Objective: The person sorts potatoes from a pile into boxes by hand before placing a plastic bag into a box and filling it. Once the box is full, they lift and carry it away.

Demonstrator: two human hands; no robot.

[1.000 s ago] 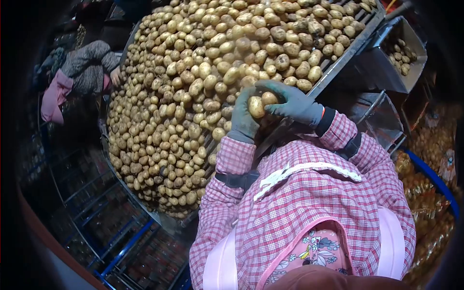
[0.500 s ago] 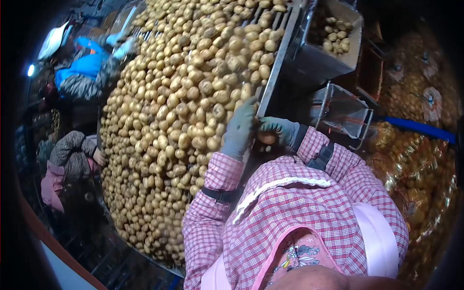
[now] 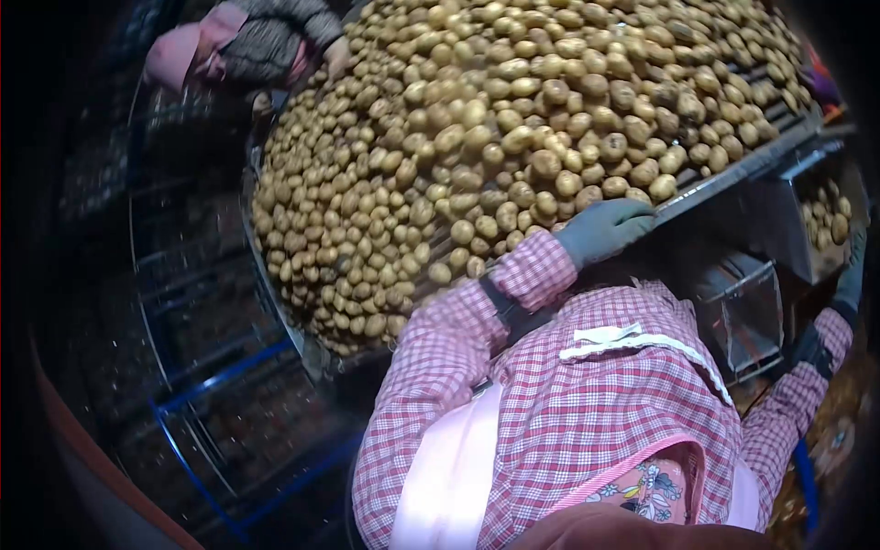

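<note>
My left hand [image 3: 605, 232], in a grey-green glove, rests at the metal edge [image 3: 733, 172] of a wide sorting table, beside the nearest potatoes [image 3: 545, 165]. Its fingers lie stretched along the rim, with nothing visible in them. Far to the right, my right hand [image 3: 852, 266], gloved too, reaches up along the outer side of a metal bin [image 3: 796, 229] that holds some potatoes [image 3: 825, 215]. That hand is seen edge-on and dim, and its grip cannot be made out. Potatoes cover most of the table in a thick layer.
A co-worker in a pink cap [image 3: 172, 57] leans at the table's far left side, one bare hand [image 3: 337, 57] at the potatoes. An open metal-framed chute [image 3: 747, 312] hangs below the near edge. Blue rails [image 3: 225, 376] run at the lower left. Filled net sacks [image 3: 830, 440] stand at lower right.
The view has turned, so the table now slants across the top. My right hand has moved away from my left hand, out to the bin. My left hand now lies on the rim.
</note>
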